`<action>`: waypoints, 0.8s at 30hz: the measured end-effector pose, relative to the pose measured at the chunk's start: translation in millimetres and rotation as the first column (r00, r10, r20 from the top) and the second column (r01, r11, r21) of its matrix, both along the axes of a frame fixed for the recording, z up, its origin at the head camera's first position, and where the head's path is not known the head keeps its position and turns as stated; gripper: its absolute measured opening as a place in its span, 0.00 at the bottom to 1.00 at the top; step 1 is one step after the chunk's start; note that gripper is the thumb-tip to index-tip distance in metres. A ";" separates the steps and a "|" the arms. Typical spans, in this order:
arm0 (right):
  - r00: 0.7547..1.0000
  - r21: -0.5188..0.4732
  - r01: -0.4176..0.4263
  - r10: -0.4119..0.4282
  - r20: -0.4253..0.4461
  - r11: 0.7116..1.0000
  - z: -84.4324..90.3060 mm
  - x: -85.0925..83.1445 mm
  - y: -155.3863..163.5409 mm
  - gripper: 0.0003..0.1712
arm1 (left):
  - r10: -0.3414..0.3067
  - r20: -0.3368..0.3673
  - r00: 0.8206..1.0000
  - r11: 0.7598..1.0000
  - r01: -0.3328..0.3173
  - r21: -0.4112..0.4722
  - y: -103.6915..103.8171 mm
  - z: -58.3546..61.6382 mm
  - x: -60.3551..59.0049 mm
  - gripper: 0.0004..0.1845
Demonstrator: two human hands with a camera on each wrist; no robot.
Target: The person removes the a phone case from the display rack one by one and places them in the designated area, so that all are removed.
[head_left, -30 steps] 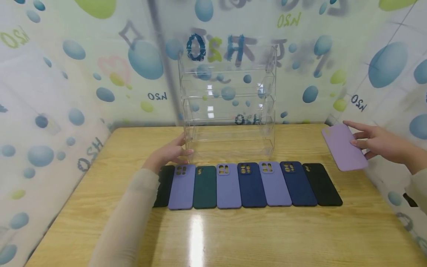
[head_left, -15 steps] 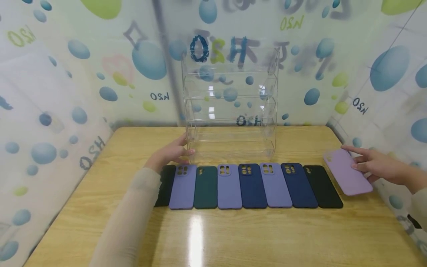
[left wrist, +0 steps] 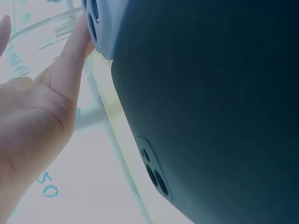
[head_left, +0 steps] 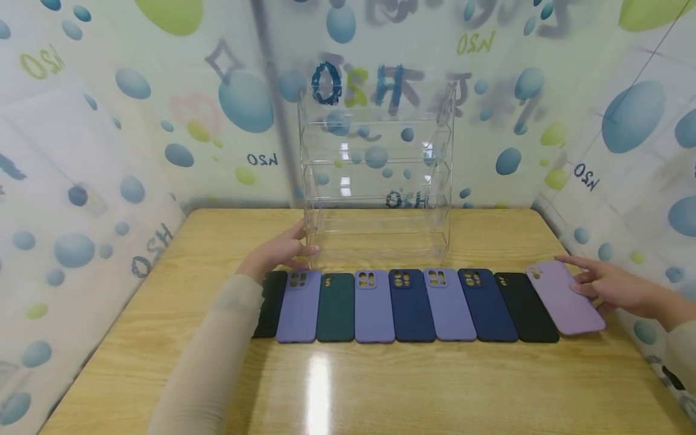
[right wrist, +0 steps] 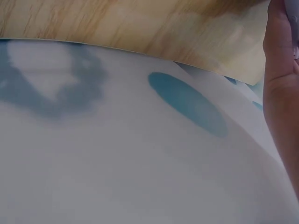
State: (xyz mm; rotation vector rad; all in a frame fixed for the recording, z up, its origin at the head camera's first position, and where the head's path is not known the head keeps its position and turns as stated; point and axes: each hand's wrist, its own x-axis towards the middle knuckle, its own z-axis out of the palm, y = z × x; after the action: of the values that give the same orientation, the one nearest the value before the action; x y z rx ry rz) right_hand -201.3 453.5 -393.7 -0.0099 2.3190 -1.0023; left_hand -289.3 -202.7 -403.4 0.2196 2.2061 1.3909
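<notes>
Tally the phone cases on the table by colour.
Black phone cases: 2
Periwinkle phone cases: 3
Dark green phone case: 1
Navy phone cases: 2
Lilac phone case, under the right hand: 1
Total: 9

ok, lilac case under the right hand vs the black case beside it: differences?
The lilac case is pale purple; the black case is near black. The lilac case lies angled, its top leaning over the black case; the black case lies in line with the row. The right hand touches only the lilac case. Both lie back up on the table.
</notes>
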 end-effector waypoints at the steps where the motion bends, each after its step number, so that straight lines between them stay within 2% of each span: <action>1: 1.000 0.005 -0.003 0.003 -0.002 1.000 -0.5 0.5 0.5 0.45 | 0.000 0.000 1.000 1.000 0.000 0.000 0.0 0.0 0.1 0.48; 7: 1.000 0.017 0.004 -0.004 -0.012 1.000 -4.1 3.5 2.2 0.46 | -0.015 -0.009 1.000 1.000 0.015 0.001 0.2 1.1 0.9 0.48; 13: 0.999 0.010 0.031 -0.031 0.025 0.999 -5.5 6.5 1.4 0.45 | -0.020 -0.005 1.000 1.000 0.020 -0.002 0.4 0.1 -0.2 0.48; 24: 0.996 0.072 0.005 -0.011 0.086 0.997 -5.3 -1.5 3.9 0.49 | -0.006 -0.001 1.000 1.000 0.006 -0.022 1.6 2.5 2.9 0.48</action>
State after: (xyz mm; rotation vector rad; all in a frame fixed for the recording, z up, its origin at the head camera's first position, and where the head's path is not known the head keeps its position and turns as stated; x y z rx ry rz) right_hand -202.9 457.4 -399.0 0.0707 2.2761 -0.9049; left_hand -286.4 -201.1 -400.9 0.2196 2.2185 1.3631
